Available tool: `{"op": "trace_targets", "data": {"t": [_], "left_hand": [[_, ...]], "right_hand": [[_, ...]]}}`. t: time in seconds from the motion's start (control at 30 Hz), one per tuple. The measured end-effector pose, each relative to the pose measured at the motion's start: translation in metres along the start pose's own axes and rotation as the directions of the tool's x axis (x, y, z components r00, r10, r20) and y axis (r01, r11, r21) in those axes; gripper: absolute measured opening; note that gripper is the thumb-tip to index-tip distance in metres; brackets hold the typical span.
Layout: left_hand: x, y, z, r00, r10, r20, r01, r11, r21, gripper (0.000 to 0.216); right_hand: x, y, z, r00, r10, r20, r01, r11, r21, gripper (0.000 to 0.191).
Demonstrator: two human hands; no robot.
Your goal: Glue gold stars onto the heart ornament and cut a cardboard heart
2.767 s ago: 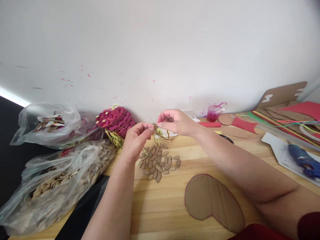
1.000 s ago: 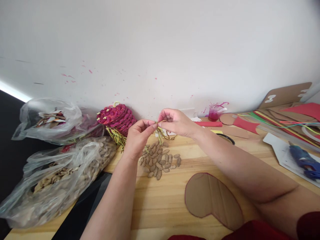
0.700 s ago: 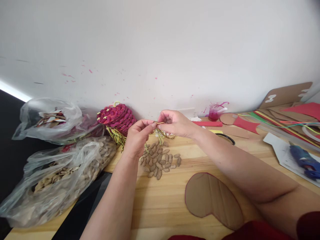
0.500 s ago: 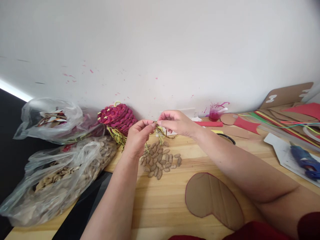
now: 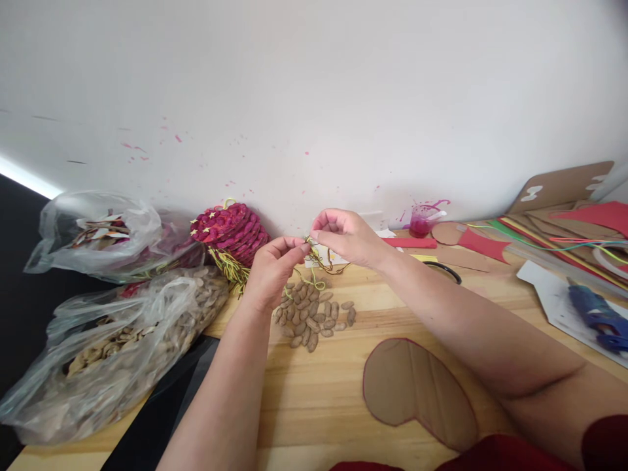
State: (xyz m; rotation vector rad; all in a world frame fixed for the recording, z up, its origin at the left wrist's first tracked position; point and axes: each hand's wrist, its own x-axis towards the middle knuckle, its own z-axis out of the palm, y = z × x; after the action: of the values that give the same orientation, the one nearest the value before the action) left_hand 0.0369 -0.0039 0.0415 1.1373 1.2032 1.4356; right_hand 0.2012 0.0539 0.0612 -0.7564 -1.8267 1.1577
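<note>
My left hand [image 5: 271, 271] and my right hand [image 5: 346, 237] meet above the wooden table [image 5: 324, 392], both pinched on a small tangle of yellow and brown threads [image 5: 314, 265]. Loose thread ends hang down from between the fingertips. Right below the hands lies a heap of several brown seed shells [image 5: 313, 314]. A curved cardboard cut-out [image 5: 417, 392] with a dark red edge lies nearer to me, under my right forearm.
A clear bag of shells [image 5: 112, 353] and a second plastic bag [image 5: 93, 239] sit at the left. A magenta shell ornament [image 5: 229, 229] leans on the wall. A pink paint cup [image 5: 418, 222], red and cardboard sheets [image 5: 569, 216] and a blue glue gun [image 5: 596, 317] lie right.
Both hands have stayed together at the threads with small finger movements. My right hand has lifted slightly, and more yellow thread now hangs loose below the fingers.
</note>
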Motion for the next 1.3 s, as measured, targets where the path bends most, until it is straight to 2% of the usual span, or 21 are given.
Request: {"op": "trace_targets", "data": {"t": [0.2, 0.37, 0.53, 0.8, 0.97, 1.13, 1.3], "left_hand": [[-0.0016, 0.0015, -0.0031, 0.993, -0.057, 0.102, 0.064, 0.996, -0.068, 0.028], [-0.0008, 0.0017, -0.0053, 0.988, -0.11, 0.108, 0.121, 0.987, -0.108, 0.028], [-0.0004, 0.0019, -0.0058, 0.984, -0.14, 0.113, 0.157, 0.976, -0.153, 0.029], [-0.0031, 0.0045, -0.0024, 0.982, -0.149, 0.12, 0.161, 0.982, -0.102, 0.033], [-0.0025, 0.0018, -0.0032, 0.988, -0.107, 0.107, 0.112, 0.993, -0.039, 0.034], [-0.0019, -0.0009, -0.0057, 0.985, -0.086, 0.146, 0.09, 0.996, -0.019, 0.034], [-0.0016, -0.0009, -0.0046, 0.978, -0.109, 0.176, 0.129, 0.986, -0.107, 0.038]], "right_hand": [[-0.0052, -0.0003, 0.0003, 0.979, -0.201, -0.018, 0.188, 0.94, -0.286, 0.002], [-0.0057, 0.0001, -0.0016, 0.964, -0.264, 0.007, 0.248, 0.896, -0.368, 0.001], [-0.0035, 0.0015, -0.0041, 0.961, -0.276, 0.017, 0.261, 0.884, -0.387, 0.003], [-0.0036, 0.0014, -0.0041, 0.967, -0.253, 0.025, 0.244, 0.9, -0.361, 0.005], [-0.0036, 0.0037, -0.0043, 0.959, -0.284, 0.022, 0.272, 0.889, -0.368, 0.007], [-0.0035, 0.0055, -0.0053, 0.949, -0.314, 0.011, 0.294, 0.875, -0.383, 0.008], [-0.0043, 0.0051, -0.0035, 0.951, -0.311, 0.007, 0.291, 0.884, -0.367, 0.008]]}}
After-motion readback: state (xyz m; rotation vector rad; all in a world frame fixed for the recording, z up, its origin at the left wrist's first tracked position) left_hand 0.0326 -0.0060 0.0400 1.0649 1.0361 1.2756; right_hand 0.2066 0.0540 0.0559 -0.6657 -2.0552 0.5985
